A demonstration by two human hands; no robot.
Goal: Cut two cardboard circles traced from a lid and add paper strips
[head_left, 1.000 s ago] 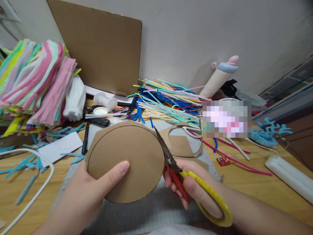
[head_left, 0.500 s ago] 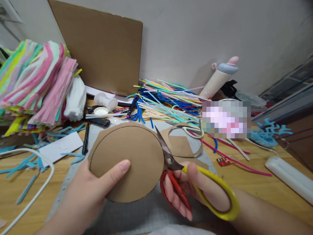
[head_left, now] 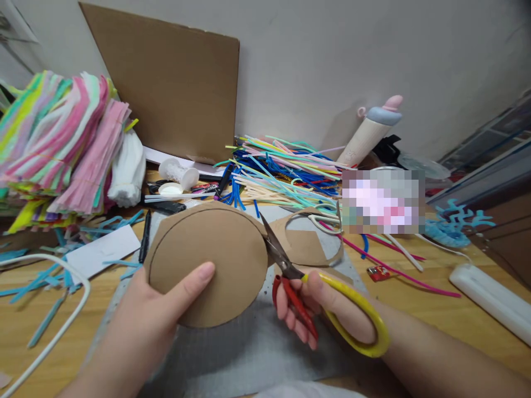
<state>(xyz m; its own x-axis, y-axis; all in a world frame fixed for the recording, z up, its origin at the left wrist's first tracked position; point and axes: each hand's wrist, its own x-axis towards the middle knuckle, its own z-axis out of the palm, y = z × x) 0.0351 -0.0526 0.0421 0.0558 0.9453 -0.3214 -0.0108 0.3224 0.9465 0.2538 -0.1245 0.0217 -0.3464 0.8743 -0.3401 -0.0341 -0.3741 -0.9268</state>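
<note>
My left hand grips a round piece of brown cardboard at its lower left, thumb on top and the other fingers hidden beneath. A dark drawn line curves along the upper left, with a strip of cardboard outside it. The lower and right edges are rounded. In my right hand is a pair of scissors with one yellow and one red handle. Its dark blades point up and left at the right edge of the cardboard, slightly apart.
A grey cutting mat lies under my hands. Cardboard scraps and white-handled scissors lie behind on the right. Loose pipe cleaners, bundled pipe cleaners, a black pen and a white cable surround the mat.
The cardboard and my left hand have shifted slightly up and left. My right hand has moved a little up and left with the scissors, whose handles look closer together.
</note>
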